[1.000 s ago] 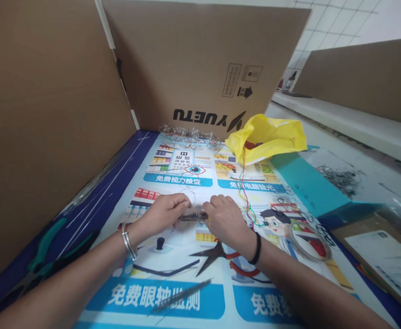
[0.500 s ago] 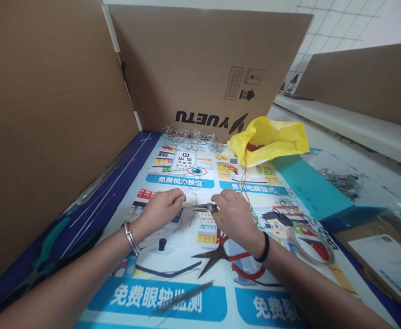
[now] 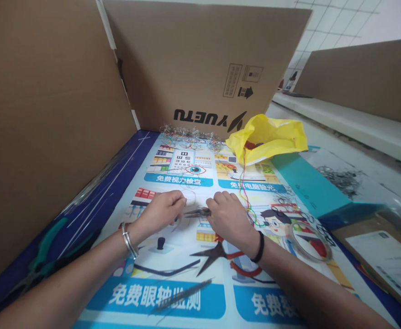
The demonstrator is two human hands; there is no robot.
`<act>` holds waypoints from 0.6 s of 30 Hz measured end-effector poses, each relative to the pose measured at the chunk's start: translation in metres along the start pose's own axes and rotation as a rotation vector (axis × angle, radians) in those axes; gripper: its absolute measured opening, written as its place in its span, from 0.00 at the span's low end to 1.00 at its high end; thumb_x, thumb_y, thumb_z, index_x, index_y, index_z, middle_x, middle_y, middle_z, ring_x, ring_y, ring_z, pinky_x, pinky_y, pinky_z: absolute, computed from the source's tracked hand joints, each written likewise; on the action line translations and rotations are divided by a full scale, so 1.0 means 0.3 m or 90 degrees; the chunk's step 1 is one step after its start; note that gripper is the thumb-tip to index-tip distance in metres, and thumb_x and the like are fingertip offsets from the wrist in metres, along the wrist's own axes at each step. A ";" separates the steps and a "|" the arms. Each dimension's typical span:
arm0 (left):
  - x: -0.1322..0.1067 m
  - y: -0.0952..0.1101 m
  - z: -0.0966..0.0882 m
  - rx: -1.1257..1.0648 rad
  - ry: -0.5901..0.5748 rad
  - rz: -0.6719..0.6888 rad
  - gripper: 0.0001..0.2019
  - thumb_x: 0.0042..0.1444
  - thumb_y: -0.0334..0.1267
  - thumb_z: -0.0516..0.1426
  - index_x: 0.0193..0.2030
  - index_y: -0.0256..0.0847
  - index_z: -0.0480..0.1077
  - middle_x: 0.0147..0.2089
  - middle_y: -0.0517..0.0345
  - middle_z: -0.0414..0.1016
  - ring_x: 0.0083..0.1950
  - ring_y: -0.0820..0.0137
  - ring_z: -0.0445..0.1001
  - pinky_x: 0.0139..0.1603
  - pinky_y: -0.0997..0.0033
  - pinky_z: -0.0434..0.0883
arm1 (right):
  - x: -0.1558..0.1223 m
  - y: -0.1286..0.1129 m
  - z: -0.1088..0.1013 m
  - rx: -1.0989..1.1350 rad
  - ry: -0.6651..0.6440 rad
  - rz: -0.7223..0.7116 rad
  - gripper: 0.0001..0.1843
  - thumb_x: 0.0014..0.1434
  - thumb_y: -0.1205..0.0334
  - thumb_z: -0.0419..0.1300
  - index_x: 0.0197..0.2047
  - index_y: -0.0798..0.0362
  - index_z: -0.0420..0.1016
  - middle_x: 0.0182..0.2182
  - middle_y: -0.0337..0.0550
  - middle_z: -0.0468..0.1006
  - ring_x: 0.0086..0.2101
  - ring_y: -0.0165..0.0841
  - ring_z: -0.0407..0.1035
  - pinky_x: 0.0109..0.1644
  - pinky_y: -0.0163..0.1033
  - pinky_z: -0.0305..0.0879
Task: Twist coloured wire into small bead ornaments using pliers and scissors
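Observation:
My right hand (image 3: 228, 218) is closed round small dark pliers (image 3: 196, 212), whose tips point left toward my left hand. My left hand (image 3: 161, 211) pinches a thin clear wire loop (image 3: 189, 195) just above the plier tips. Both hands hover low over the printed poster mat (image 3: 173, 299). Red-handled scissors (image 3: 221, 256) lie right below my right wrist. Coloured strings (image 3: 244, 187) run from the yellow bag down past my right hand.
Cardboard walls (image 3: 50, 114) stand at left and back. A yellow plastic bag (image 3: 269, 137) sits at back right, a clear tape roll (image 3: 309, 241) to the right, teal-handled pliers (image 3: 46, 256) at left, tweezers (image 3: 182, 297) near me, a wire pile (image 3: 190, 135) by the back wall.
The hands stay together over the mat. The pliers and my right hand have dipped slightly and moved a little left toward my left hand; the view has shifted a bit.

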State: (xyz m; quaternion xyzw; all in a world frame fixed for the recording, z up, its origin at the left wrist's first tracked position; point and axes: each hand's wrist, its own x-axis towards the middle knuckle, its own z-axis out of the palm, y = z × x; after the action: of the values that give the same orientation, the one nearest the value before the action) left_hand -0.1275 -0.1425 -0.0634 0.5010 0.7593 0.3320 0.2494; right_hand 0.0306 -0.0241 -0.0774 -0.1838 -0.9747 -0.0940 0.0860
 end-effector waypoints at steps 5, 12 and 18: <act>-0.003 -0.004 0.006 0.017 0.001 0.013 0.13 0.57 0.42 0.47 0.24 0.41 0.64 0.20 0.65 0.71 0.16 0.76 0.66 0.21 0.78 0.60 | 0.002 -0.005 0.004 -0.005 -0.015 0.000 0.06 0.54 0.61 0.56 0.36 0.53 0.70 0.35 0.47 0.70 0.39 0.40 0.61 0.39 0.42 0.49; -0.005 0.010 0.002 0.029 0.009 0.017 0.13 0.56 0.41 0.48 0.23 0.41 0.64 0.19 0.66 0.68 0.19 0.76 0.65 0.22 0.77 0.58 | 0.000 -0.003 0.023 0.008 -0.029 -0.012 0.06 0.57 0.65 0.52 0.35 0.52 0.71 0.32 0.46 0.72 0.35 0.38 0.63 0.37 0.41 0.49; -0.002 0.000 0.014 -0.078 0.023 0.063 0.13 0.57 0.43 0.48 0.25 0.41 0.64 0.18 0.68 0.61 0.21 0.76 0.59 0.24 0.77 0.57 | 0.003 -0.013 0.037 0.027 -0.033 0.002 0.07 0.58 0.65 0.52 0.35 0.53 0.71 0.32 0.46 0.72 0.35 0.36 0.64 0.37 0.39 0.51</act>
State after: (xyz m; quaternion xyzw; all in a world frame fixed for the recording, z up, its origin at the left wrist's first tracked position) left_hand -0.1243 -0.1418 -0.0662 0.5159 0.7161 0.3987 0.2494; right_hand 0.0269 -0.0250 -0.0885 -0.1860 -0.9780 -0.0683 0.0651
